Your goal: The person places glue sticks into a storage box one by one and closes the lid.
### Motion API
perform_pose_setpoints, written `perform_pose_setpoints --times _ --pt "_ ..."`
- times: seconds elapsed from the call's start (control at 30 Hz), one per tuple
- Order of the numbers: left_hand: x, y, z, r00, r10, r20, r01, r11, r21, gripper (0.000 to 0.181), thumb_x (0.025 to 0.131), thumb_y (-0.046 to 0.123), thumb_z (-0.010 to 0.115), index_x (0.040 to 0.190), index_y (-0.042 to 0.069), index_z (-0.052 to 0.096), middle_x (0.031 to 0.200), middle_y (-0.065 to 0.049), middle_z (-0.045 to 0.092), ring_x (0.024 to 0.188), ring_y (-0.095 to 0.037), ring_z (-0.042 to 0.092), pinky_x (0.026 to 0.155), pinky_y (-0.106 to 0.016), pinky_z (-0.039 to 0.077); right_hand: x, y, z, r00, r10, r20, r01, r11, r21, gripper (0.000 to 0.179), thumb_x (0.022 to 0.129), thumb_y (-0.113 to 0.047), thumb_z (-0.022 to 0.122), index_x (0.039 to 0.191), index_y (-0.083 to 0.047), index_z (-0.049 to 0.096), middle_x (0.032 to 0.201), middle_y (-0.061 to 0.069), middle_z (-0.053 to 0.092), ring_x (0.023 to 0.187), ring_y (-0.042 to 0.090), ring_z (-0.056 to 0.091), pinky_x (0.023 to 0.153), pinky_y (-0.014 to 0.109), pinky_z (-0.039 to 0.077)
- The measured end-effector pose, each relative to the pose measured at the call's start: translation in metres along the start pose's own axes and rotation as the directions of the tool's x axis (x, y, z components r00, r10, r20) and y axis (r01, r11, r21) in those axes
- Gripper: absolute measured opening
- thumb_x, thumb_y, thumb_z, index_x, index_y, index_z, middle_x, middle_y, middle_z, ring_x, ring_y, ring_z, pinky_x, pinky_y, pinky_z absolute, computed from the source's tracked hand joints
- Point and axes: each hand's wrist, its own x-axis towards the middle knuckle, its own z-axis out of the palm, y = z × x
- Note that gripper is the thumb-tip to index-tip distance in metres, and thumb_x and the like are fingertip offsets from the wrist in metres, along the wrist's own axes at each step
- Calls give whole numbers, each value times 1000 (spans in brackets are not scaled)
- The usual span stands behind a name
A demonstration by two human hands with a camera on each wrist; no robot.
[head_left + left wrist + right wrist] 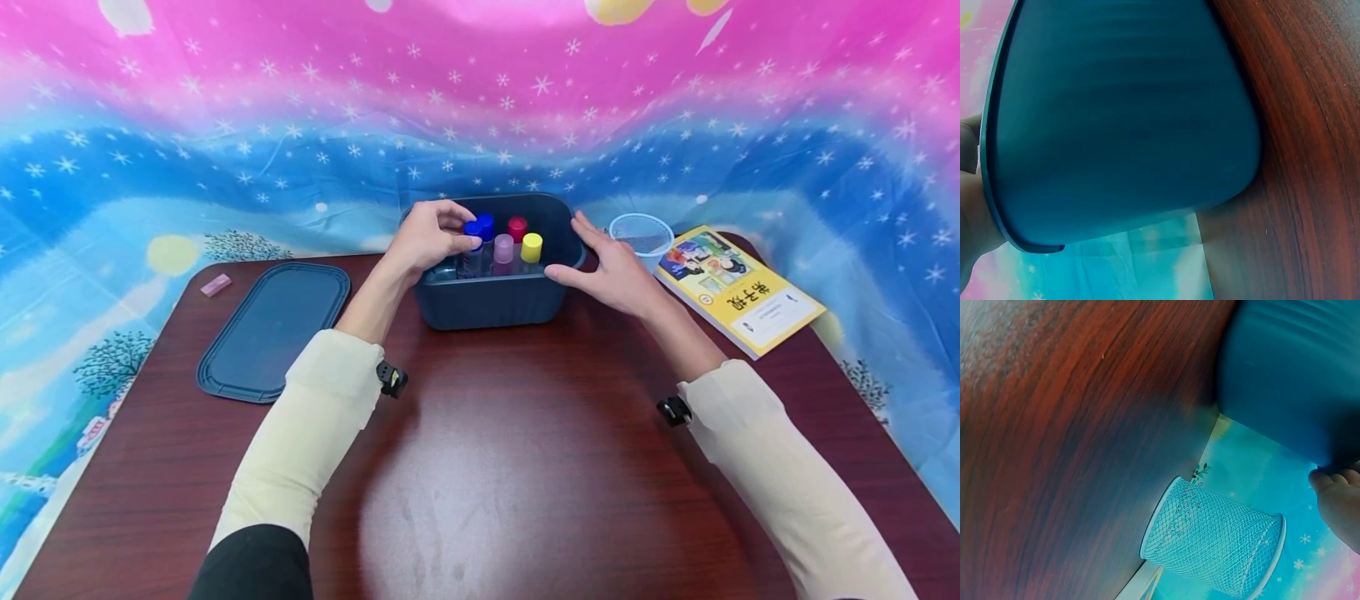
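Note:
A dark blue-grey plastic bin (491, 304) stands at the back of the table, with several capped bottles upright inside. My left hand (429, 242) reaches over its left rim and pinches a bottle by its blue cap (472, 228). Close behind is a second blue cap (486, 225). A red cap (517, 227), a lilac cap (503, 247) and a yellow cap (531, 247) stand to the right. At the bin's right end, my right hand (611, 271) rests against the rim, thumb and fingers extended. The left wrist view shows mostly the bin's outer wall (1129, 125), hiding the fingertips.
A matching lid (273, 333) lies flat on the left, with a small pink piece (216, 285) beyond it. Right of the bin stand a light-blue mesh cup (1216, 540) and a yellow book (738, 287). A patterned cloth (480, 108) hangs behind the table.

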Motion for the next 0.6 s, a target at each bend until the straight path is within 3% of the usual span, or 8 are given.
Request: perform_pose_setpoints --times 0.23,0.6 --pt "5 0 1 998 -51 32 48 994 96 34 90 10 78 122 5 67 122 -12 63 110 -25 59 92 -36 55 0 1 0 1000 5 2 -5 1000 -9 99 91 -64 64 162 -13 18 169 -1 10 155 25 8 120 59 18" --pt "7 1 4 996 -77 54 65 978 196 34 91 14 79 121 7 66 128 -10 62 119 -25 55 96 -38 53 1 1 0 1000 4 0 -4 1000 -14 100 91 -64 64 163 -12 18 170 0 9 155 27 8 119 60 19"
